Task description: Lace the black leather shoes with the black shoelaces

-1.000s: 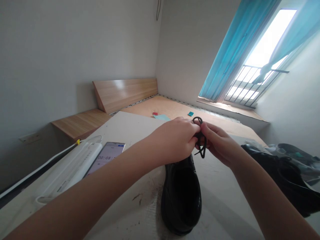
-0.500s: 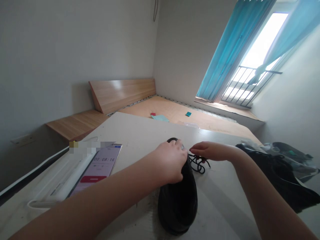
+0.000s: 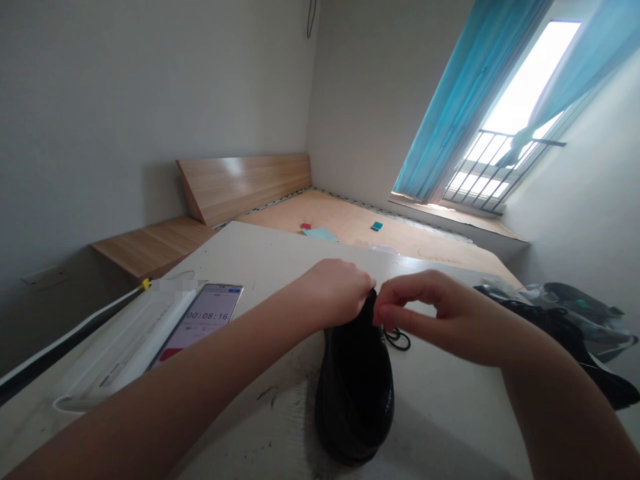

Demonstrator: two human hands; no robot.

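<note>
Left hand (image 3: pixel 340 288) curls beside the bent right hand (image 3: pixel 434 312).

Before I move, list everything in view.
Shoe: one, black, table centre
Lace: one visible, black, beside shoe
Table: one, white, foreground
Phone: one, pale screen, table left
Long object: one, white, beside phone
Cable: one, white, far left
Second shoe: one, black, right
Clear plastic: count unclear, greyish, right
Bed: one, tan, behind table
Headboard: one, brown, bed's left
Cabinet: one, brown, left of bed
Teal item: one, teal, bed
Red item: one, red, bed
Flat item: one, pale blue, bed
Curtains: two, blue, upper right
Window: one, white, upper right
Left hand: one, bare, at shoe's far end
Right hand: one, bare, beside shoe
</note>
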